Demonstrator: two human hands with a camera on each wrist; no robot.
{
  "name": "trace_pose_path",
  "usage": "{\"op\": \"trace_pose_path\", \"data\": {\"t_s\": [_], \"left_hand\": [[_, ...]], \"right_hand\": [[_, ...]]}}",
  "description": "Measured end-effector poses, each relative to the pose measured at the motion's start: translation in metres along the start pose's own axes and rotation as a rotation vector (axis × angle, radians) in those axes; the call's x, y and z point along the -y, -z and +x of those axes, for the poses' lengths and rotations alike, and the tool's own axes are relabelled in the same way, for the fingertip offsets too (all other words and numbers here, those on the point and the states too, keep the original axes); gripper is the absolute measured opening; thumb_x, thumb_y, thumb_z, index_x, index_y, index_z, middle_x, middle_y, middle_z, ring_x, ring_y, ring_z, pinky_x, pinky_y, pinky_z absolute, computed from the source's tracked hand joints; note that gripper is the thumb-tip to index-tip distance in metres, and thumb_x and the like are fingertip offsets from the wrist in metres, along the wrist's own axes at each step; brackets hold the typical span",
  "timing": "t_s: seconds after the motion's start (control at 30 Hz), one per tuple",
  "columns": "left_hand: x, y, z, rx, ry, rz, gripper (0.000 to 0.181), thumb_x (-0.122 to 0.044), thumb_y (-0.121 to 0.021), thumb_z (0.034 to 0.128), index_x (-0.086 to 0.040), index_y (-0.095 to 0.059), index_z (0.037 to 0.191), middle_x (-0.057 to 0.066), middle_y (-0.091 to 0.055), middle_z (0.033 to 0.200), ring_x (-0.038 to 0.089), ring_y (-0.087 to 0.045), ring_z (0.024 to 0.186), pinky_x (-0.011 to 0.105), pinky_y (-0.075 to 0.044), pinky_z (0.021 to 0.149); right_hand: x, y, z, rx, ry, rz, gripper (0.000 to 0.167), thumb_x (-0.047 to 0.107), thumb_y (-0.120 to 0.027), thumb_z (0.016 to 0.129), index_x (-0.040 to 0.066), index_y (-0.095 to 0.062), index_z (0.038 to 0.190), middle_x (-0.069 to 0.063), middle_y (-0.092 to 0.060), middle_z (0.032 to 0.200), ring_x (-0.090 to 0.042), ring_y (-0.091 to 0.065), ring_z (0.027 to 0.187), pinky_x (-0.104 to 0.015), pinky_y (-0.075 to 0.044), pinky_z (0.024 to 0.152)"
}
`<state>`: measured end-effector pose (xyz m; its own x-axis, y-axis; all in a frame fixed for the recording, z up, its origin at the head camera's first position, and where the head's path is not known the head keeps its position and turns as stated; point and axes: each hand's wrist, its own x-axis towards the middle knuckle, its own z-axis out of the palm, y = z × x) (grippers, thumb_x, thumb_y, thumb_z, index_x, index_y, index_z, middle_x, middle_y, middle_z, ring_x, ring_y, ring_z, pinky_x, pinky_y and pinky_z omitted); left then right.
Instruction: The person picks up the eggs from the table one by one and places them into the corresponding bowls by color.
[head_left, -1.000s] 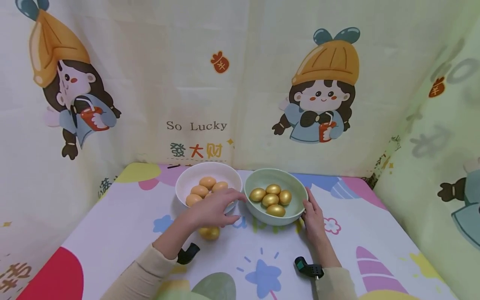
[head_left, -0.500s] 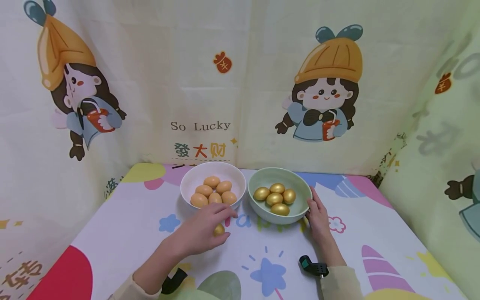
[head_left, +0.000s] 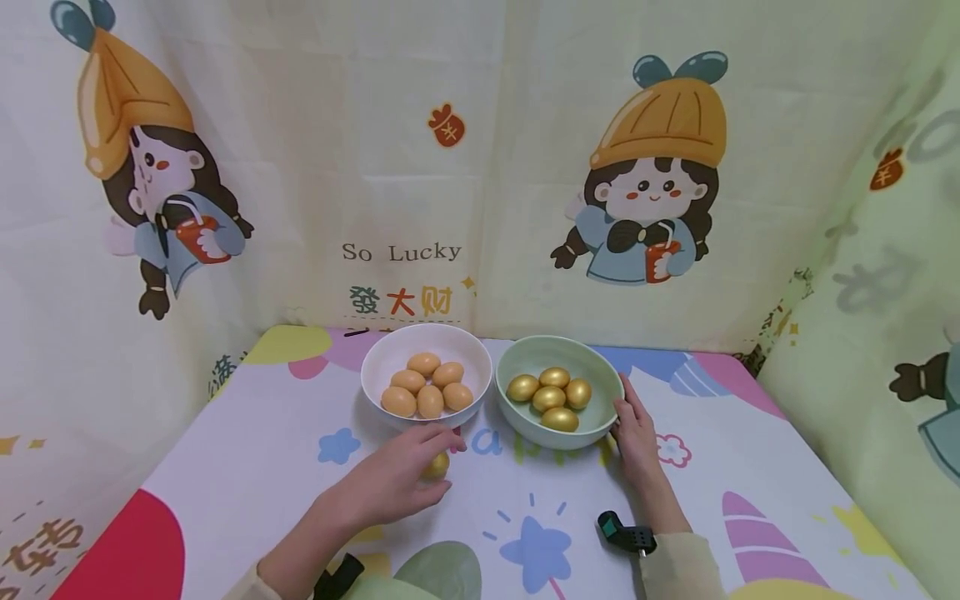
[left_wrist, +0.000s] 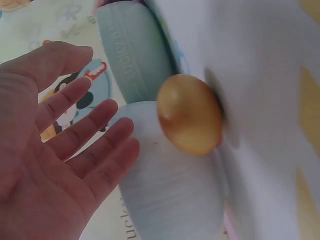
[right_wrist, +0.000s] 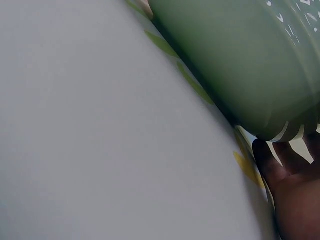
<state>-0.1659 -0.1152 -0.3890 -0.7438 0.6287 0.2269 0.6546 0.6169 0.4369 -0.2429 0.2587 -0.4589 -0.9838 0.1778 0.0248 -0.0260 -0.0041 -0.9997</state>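
A gold egg lies on the table in front of the white bowl, partly covered by my left hand. In the left wrist view, the fingers of that hand are spread loosely, apart from the egg. My right hand holds the green bowl at its right side, and the right wrist view shows its fingertips against the outer wall. Several gold eggs sit inside the green bowl. Several brown eggs fill part of the white bowl.
The two bowls stand side by side near the back of the patterned table. Behind them hangs a printed cloth, with more cloth along both sides. A black wrist strap is on the right wrist.
My left hand has moved back toward me from beside the bowls and now hovers around the gold egg on the table. The right hand stays on the green bowl.
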Motion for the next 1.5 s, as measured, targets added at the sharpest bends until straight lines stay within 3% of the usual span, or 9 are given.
{"op": "trace_pose_path", "data": {"t_s": [0.33,0.53,0.8,1.23,1.5], "left_hand": [[0.013,-0.011,-0.011,-0.014,0.015,0.051,0.038,-0.015,-0.076,0.0873,-0.012,-0.065,0.123,0.000,-0.058,0.126,0.018,-0.054,0.117,0.039,-0.049,0.101],[0.017,-0.014,-0.011,-0.037,-0.001,0.058,0.042,-0.011,-0.078,0.0853,-0.010,-0.064,0.125,0.001,-0.057,0.126,0.020,-0.054,0.117,0.040,-0.049,0.101],[0.022,-0.019,-0.009,-0.019,0.053,0.053,0.045,-0.009,-0.078,0.0852,-0.011,-0.064,0.128,0.003,-0.059,0.129,0.025,-0.049,0.122,0.043,-0.048,0.102],[0.025,-0.020,-0.012,0.009,0.102,0.043,0.038,0.000,-0.076,0.0836,-0.015,-0.067,0.117,-0.002,-0.056,0.119,0.020,-0.048,0.114,0.040,-0.049,0.098],[0.027,-0.023,-0.011,0.005,0.100,0.030,0.035,-0.001,-0.077,0.0838,-0.017,-0.067,0.113,-0.003,-0.060,0.114,0.021,-0.049,0.109,0.042,-0.049,0.096]], "right_hand": [[-0.002,-0.002,0.001,0.007,0.008,-0.004,0.055,0.027,-0.032,0.110,0.024,-0.017,0.163,0.003,-0.012,0.168,-0.023,-0.027,0.148,-0.038,-0.033,0.112],[0.000,-0.001,0.001,0.009,0.011,0.013,0.055,0.026,-0.033,0.110,0.023,-0.017,0.163,0.005,-0.013,0.167,-0.022,-0.028,0.147,-0.037,-0.032,0.113],[0.001,-0.001,0.000,-0.001,0.000,0.008,0.054,0.025,-0.032,0.110,0.026,-0.018,0.163,0.008,-0.013,0.167,-0.020,-0.027,0.147,-0.036,-0.031,0.113],[-0.001,0.000,0.000,-0.004,0.009,-0.016,0.055,0.028,-0.033,0.110,0.022,-0.017,0.163,0.002,-0.014,0.167,-0.025,-0.027,0.148,-0.039,-0.032,0.112],[0.003,0.000,-0.002,0.002,-0.012,-0.002,0.054,0.028,-0.031,0.110,0.027,-0.017,0.163,0.004,-0.011,0.168,-0.022,-0.025,0.148,-0.039,-0.028,0.115]]}}
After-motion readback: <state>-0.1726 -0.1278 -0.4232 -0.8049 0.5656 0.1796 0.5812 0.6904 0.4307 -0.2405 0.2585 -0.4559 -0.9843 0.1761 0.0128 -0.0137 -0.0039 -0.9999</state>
